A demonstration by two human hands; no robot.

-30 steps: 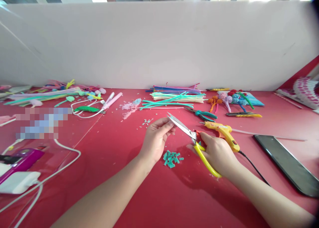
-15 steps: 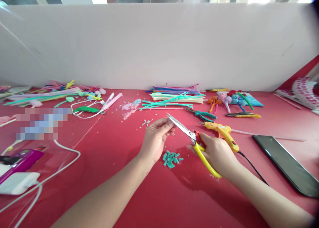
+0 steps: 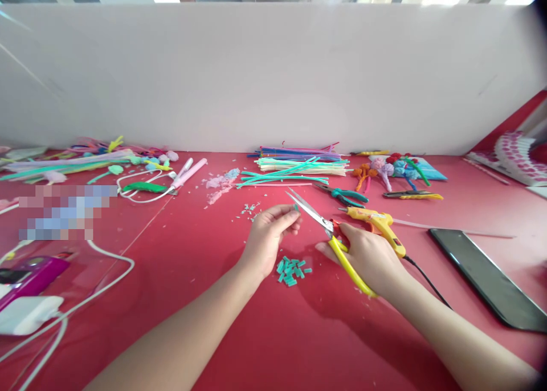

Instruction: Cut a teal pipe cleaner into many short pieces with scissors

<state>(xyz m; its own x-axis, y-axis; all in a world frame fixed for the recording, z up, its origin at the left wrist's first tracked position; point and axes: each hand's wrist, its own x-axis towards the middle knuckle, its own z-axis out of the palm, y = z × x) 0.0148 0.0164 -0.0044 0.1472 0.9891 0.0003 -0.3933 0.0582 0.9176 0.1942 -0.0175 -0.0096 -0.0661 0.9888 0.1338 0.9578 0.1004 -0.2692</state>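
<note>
A red counter [image 3: 179, 254] runs along a plain white wall [image 3: 273, 77]. The left hand [image 3: 267, 237] pinches a tiny green piece [image 3: 296, 207] between its fingertips, just beside the blades. The right hand [image 3: 370, 257] grips the yellow-handled scissors [image 3: 331, 237], and the blades point up and left, a little apart. A small pile of cut green bits [image 3: 293, 270] lies on the counter between the two hands. A yellow glue gun [image 3: 378, 227] rests just behind the right hand. Long colored sticks [image 3: 299, 164] lie near the wall. A dark phone [image 3: 487, 278] lies at the right.
</note>
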